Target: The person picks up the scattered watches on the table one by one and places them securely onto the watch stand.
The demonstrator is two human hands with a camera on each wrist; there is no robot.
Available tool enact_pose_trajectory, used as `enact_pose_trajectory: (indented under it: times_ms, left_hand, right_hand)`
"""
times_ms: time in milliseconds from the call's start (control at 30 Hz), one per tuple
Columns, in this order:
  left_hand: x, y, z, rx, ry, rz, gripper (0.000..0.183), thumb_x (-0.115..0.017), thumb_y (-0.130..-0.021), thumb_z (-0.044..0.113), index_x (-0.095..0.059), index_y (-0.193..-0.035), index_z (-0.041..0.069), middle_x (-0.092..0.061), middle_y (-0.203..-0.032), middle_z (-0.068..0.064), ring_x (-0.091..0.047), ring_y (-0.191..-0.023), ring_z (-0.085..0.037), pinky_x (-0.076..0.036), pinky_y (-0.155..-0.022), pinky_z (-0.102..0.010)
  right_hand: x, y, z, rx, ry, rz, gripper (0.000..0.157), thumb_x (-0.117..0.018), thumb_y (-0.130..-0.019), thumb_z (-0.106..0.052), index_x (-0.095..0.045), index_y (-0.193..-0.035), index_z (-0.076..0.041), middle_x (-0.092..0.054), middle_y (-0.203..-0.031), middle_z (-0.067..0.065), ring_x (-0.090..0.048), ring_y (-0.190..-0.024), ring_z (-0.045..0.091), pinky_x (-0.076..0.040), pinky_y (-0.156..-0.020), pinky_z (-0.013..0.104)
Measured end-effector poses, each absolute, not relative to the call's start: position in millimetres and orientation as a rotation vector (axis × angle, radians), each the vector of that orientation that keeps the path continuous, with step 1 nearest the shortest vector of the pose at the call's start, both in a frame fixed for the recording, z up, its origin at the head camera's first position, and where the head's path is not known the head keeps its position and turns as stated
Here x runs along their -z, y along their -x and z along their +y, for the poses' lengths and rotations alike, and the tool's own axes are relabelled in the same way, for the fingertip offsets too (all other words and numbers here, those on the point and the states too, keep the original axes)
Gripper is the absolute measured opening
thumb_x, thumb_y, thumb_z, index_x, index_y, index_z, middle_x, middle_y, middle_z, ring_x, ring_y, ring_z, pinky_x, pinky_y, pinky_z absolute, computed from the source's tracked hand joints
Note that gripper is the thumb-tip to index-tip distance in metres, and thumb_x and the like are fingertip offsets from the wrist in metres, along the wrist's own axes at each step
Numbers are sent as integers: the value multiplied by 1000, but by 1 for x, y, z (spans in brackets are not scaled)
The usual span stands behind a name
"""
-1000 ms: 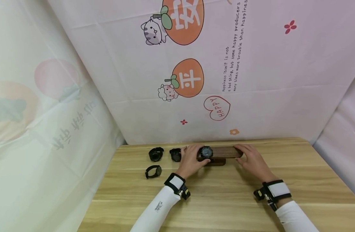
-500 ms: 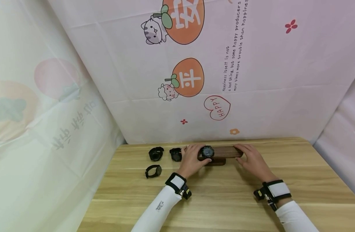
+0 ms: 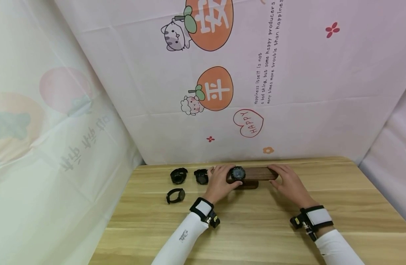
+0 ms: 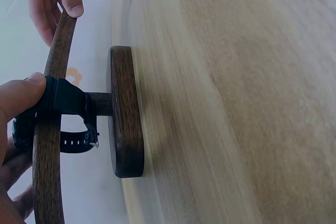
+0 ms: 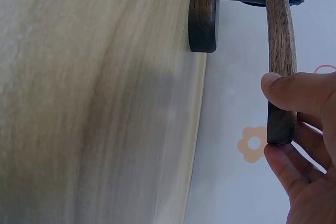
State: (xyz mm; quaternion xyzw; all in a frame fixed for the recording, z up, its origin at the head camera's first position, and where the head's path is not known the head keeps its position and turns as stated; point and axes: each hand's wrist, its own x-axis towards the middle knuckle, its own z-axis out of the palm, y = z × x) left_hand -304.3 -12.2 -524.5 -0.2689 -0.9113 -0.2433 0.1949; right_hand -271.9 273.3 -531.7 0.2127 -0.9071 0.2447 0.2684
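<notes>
Pinching the black watch (image 3: 238,172) across the wooden bar (image 3: 260,173) with the left hand (image 3: 219,184), setting the thumb on the near side and the fingers on the far side. Pinching the right end of the same bar between thumb and fingers with the right hand (image 3: 287,184). Risking, in judgement, a tipping or swivelling of the whole stand under uneven pushing, owing to balancing on a single short post (image 4: 101,103) and a narrow base (image 4: 126,114). Risking also a snagging or twisting of the strap (image 4: 81,148) through dragging it askew along the bar; not clearly showing any fastening at the buckle (image 4: 95,142), hence possibly working loose under pulling. Possibly nudging the nearest loose watch (image 3: 201,178) through shifting the left hand outward, owing to working just beside it. Resting farther left on the table (image 3: 256,235): a second loose watch (image 3: 178,179) and a third loose watch (image 3: 181,195), lying apart. As to position, looping round the left part of the bar, facing upward, sitting within the left-hand grasp and well apart from the right hand; hanging slack beneath the bar near the post, not revealing whether touching it.
</notes>
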Motion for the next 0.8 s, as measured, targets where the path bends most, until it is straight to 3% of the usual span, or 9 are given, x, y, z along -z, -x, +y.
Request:
enact_pose_trajectory:
  times_ms: [533,800]
  left_hand:
    - [524,304,-15,706,786,-2566,68,-72,-80,54,-51,-139,25,-57,-135,3,-46,-123,-15,-29,-102,-59]
    - [523,305,-20,722,800,-2599,69,-72,-82,50,-48,-141,26,-53,-138,4,-44,-124,-17,-30,-101,-53]
  right_hand:
    - [533,273,274,-629,-581,-2454,61,-82,-71,-6,-59,-127,-1,-59,-124,20,-52,-113,36,-48,-91,54]
    - [532,273,275,-590,-596,-2456,62,-82,-71,-7,-58,-128,0,-59,-124,20,-51,-113,37,-48,-91,54]
